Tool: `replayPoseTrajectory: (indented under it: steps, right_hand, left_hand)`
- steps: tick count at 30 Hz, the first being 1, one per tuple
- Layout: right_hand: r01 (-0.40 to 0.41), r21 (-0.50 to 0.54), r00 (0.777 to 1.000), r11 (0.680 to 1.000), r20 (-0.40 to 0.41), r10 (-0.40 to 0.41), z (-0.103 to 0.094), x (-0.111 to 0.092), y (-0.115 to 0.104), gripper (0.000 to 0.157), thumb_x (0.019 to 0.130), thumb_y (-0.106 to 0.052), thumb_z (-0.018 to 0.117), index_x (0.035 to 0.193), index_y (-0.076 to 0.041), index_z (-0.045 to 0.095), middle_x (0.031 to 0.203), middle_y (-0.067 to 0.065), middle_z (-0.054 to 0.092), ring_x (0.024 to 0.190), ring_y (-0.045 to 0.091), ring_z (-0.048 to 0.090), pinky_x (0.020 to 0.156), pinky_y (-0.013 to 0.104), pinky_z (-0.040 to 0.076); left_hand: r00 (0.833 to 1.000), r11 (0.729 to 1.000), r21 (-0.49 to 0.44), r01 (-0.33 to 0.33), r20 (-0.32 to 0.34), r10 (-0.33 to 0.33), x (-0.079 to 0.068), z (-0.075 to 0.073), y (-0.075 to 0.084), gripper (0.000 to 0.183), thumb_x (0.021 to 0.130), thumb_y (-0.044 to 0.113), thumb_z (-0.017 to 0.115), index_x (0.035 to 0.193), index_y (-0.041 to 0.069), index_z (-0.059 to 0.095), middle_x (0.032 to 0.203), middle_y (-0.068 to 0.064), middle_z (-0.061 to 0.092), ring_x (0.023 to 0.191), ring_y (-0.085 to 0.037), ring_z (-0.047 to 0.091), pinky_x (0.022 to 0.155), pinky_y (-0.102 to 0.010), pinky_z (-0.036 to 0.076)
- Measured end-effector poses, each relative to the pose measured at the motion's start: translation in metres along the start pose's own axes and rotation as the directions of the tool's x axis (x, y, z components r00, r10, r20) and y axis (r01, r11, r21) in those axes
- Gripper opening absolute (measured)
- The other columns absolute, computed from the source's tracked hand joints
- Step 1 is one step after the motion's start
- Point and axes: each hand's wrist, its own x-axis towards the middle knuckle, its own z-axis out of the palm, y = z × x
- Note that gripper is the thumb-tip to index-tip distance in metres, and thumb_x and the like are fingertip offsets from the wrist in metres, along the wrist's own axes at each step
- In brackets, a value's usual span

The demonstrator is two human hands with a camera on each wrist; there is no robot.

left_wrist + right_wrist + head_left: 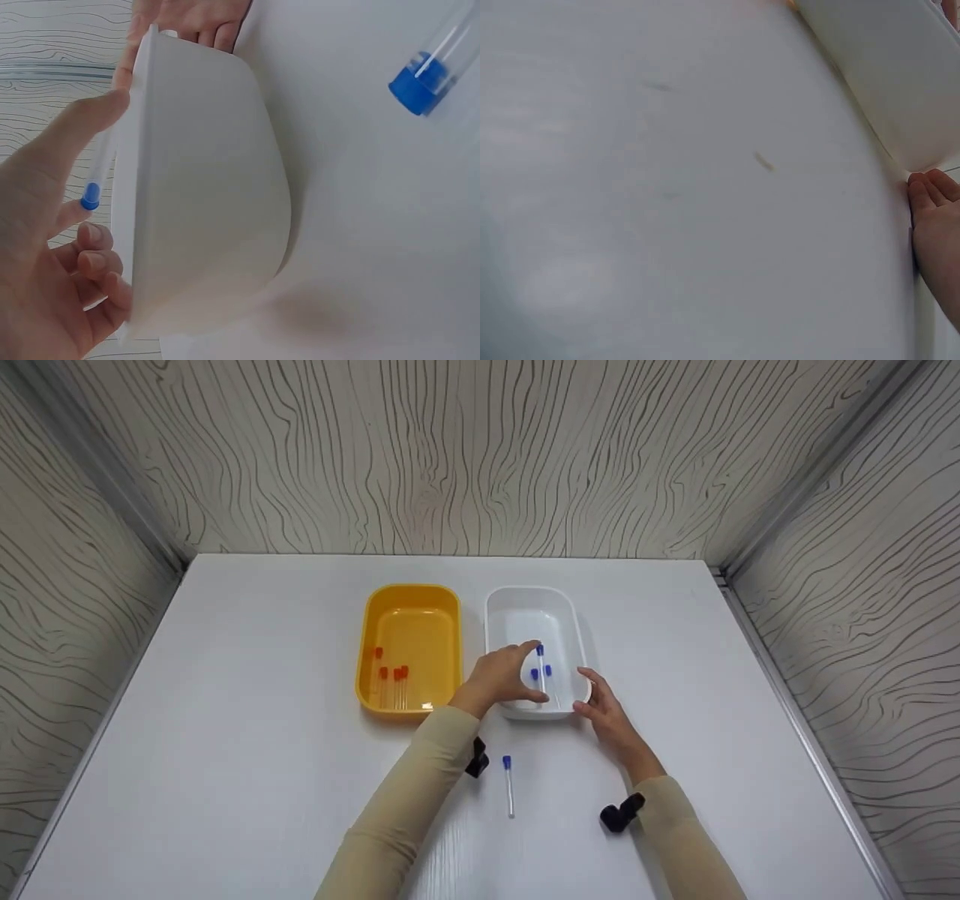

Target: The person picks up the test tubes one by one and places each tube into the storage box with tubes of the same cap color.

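Note:
My left hand [495,676] is over the white plastic bin [499,607] and holds a clear test tube with a blue cap [540,649] lengthwise between thumb and index finger. That blue cap [90,196] meets the index fingertip in the left wrist view; the thumb hides the tube's other end. Beneath it, two more blue-capped tubes [548,670] lie in the bin. My right hand [609,720] grips the bin's near right corner, thumb and fingers at its rim. In the right wrist view its fingers [930,187] touch the outer wall.
Left of the white bin stands a yellow bin [409,587] with several red-capped tubes [397,675] in its near half. Another blue-capped tube [509,787] lies on the white table [262,697] between the forearms. Patterned walls [420,457] enclose the back and sides.

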Motion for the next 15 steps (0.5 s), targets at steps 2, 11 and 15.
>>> replayPoseTrajectory:
  steps: [2, 11, 15]
  right_hand:
    - [0.002, 0.006, 1.000, 1.000, 0.002, -0.002, 0.0003, -0.0006, -0.0004, 0.065, 0.096, -0.001, 0.049, 0.151, -0.011, 0.017, 0.159, 0.023, 0.019, 0.146, 0.039, 0.026, 0.097, 0.007, 0.042]
    - [0.005, -0.009, 1.000, 1.000, 0.003, -0.005, -0.0001, -0.0012, -0.0010, 0.064, 0.096, -0.003, 0.050, 0.151, -0.013, 0.018, 0.162, 0.020, 0.011, 0.150, 0.036, 0.019, 0.098, 0.003, 0.038]
    - [0.000, -0.019, 1.000, 1.000, 0.006, 0.000, -0.0008, -0.0011, -0.0009, 0.065, 0.097, -0.006, 0.051, 0.152, -0.015, 0.018, 0.163, 0.018, 0.010, 0.151, 0.035, 0.018, 0.099, 0.002, 0.037]
  left_hand:
    - [1.000, 1.000, 0.004, 0.000, 0.006, 0.000, 0.0020, 0.0019, 0.0010, 0.089, 0.075, 0.050, 0.078, 0.149, 0.027, 0.034, 0.147, -0.003, 0.051, 0.132, -0.024, 0.053, 0.114, -0.043, 0.040]
    - [1.000, 1.000, 0.026, -0.007, 0.021, 0.007, 0.0060, 0.0056, 0.0080, 0.090, 0.074, 0.051, 0.078, 0.149, 0.025, 0.035, 0.146, -0.004, 0.052, 0.131, -0.023, 0.054, 0.113, -0.041, 0.042]
    - [0.999, 1.000, 0.022, 0.001, 0.033, -0.001, 0.0078, 0.0091, 0.0080, 0.090, 0.074, 0.050, 0.078, 0.149, 0.024, 0.035, 0.145, -0.005, 0.053, 0.130, -0.024, 0.055, 0.114, -0.040, 0.042]
